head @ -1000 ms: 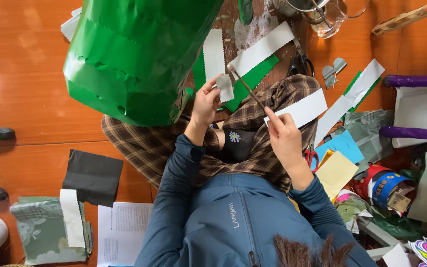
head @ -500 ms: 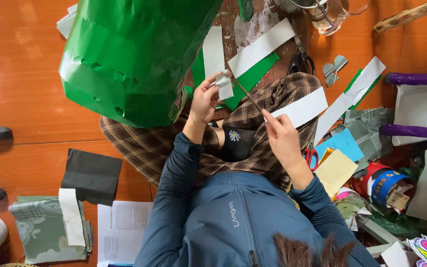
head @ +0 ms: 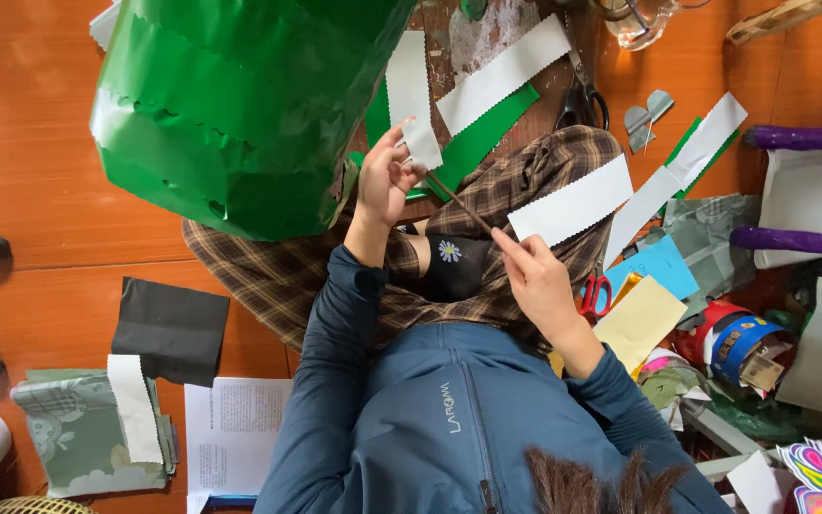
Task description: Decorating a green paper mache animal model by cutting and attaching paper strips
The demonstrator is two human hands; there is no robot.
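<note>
The orange wooden floor (head: 30, 171) fills the left of the view, and the person sits on it in a blue jacket and checked trousers. A big green paper shape (head: 230, 105) with scalloped layers rises at the top left; its upper part is cut off by the frame and it hides the floor behind it. A black sheet (head: 171, 328) lies flat at the left, near a grey-green patterned sheet (head: 59, 433) that carries a white scalloped strip (head: 133, 407). More white and green strips lie beyond the knees, and the heap of paper and tape rolls at the right is too jumbled to sort out.

The left hand (head: 384, 181) is closed, pinching a small white paper piece (head: 422, 143) just beside the green shape. The right hand (head: 533, 276) is closed on the lower end of a thin brown stick (head: 459, 202), which slants up across the lap to the white piece; whether its tip touches the paper cannot be told. Red-handled scissors (head: 594, 297) peek out beside the right wrist, half hidden.
</note>
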